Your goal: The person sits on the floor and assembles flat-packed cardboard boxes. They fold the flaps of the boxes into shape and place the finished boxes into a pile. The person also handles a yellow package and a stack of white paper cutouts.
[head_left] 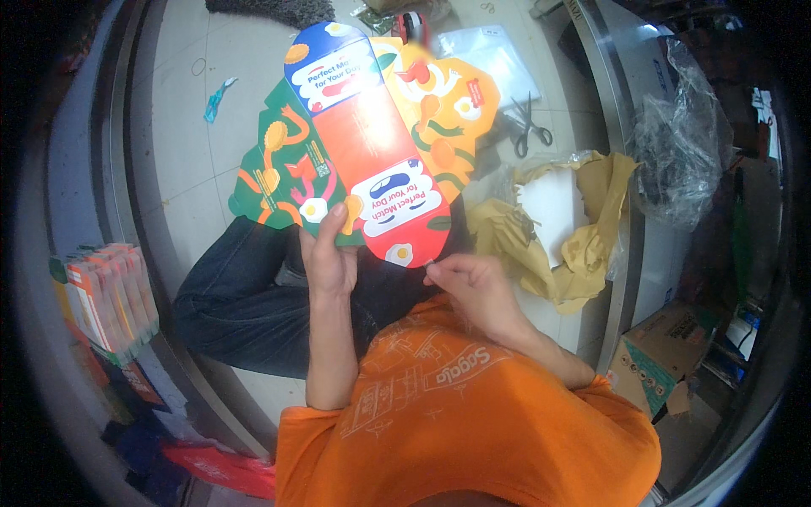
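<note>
A large flat cardboard packaging blank [372,139], unfolded, is held tilted above my lap. Its middle strip is blue, red and white; a green panel spreads to the left and a yellow-orange one to the right, printed with food shapes. My left hand [328,260] grips its lower left edge, thumb on the printed face and the other fingers mostly hidden behind. At the rounded red flap's bottom edge, the fingertips of my right hand [479,287] are pinched together on the rim.
Black scissors [529,127] lie on the tiled floor [177,169] near clear plastic sheets [486,63]. Crumpled yellow-brown wrapping paper [547,269] surrounds a white block [549,211] at my right. Clear plastic wrap [680,152] and a cardboard box [663,346] stand farther right; wrapped packs [114,300] are at left.
</note>
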Available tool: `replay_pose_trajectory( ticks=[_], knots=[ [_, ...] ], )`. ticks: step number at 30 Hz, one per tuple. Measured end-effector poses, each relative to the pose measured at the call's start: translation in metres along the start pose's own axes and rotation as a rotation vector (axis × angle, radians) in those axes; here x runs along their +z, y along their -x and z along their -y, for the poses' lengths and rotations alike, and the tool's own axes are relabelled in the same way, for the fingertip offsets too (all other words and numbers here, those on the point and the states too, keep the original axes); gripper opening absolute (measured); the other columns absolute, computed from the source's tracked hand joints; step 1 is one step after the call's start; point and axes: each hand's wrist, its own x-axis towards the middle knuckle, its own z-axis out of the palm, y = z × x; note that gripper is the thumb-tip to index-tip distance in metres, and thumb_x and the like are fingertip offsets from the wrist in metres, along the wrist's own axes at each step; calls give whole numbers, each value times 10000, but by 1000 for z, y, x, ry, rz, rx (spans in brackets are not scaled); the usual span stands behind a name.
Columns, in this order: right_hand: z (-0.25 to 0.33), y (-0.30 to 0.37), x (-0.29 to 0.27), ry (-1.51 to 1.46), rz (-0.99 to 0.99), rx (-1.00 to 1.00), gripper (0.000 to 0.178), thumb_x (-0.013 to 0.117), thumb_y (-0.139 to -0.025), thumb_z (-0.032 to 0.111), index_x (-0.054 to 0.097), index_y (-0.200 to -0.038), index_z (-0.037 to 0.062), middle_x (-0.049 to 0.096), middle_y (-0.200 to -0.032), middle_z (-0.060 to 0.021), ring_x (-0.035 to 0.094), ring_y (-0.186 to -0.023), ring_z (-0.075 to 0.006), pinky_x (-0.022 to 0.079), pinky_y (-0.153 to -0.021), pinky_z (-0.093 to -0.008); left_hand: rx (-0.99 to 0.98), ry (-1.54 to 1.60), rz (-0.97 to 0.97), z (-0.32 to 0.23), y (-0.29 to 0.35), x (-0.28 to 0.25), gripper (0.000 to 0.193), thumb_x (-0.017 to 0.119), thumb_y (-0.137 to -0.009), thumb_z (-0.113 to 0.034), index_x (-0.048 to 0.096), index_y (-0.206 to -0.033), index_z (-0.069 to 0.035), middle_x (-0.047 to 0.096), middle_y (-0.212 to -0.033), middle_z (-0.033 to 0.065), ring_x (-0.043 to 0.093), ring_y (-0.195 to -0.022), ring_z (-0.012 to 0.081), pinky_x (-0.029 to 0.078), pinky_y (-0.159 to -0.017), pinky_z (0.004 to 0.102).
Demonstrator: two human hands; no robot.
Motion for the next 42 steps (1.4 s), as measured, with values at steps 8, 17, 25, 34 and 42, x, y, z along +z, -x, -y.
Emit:
replay_pose_trajectory(
  ticks=[8, 17, 25, 34, 42],
  knots=[
    [-17, -20, 10, 40, -86, 103, 371, 619, -908, 330, 691, -844, -28, 596, -631, -20, 473, -586, -60, 368, -516, -241, 19, -106, -27, 6, 1, -2, 550, 569, -884, -182, 334, -1351, -10, 520, -1241, 135, 574, -1103, 238, 522, -881, 404],
    [-16, -2, -8, 59, 49, -37, 222, 646, -892, 184, 686, -937, -29, 681, -776, -61, 575, -682, -71, 461, -612, -236, -94, 66, -39, -10, 7, 16, 440, 516, -923, -201, 410, -1288, 21, 556, -1222, 141, 572, -1116, 228, 477, -946, 391],
    [-17, 11, -8, -16, 46, -177, 211, 634, -896, 135, 668, -1012, -38, 694, -865, -57, 599, -749, -76, 480, -668, -226, -148, 148, -19, -17, 8, 25, 421, 514, -930, -221, 444, -1264, 25, 568, -1212, 146, 579, -1103, 231, 486, -923, 392],
    [-34, -47, 9, 256, -116, -824, 111, 653, -812, 53, 683, -901, -7, 669, -812, -135, 640, -688, -216, 494, -609, -308, -285, 234, 37, -26, 6, 15, 446, 500, -939, -225, 414, -1297, 26, 546, -1256, 163, 551, -1156, 260, 448, -983, 422],
    [-53, -123, 14, 199, -359, -1166, 159, 735, -694, 156, 679, -798, 51, 660, -747, -116, 632, -625, -299, 491, -554, -384, -260, 78, 36, -26, 10, 6, 452, 564, -902, -158, 400, -1305, -32, 563, -1206, 115, 598, -1066, 230, 555, -819, 419]
  ],
)
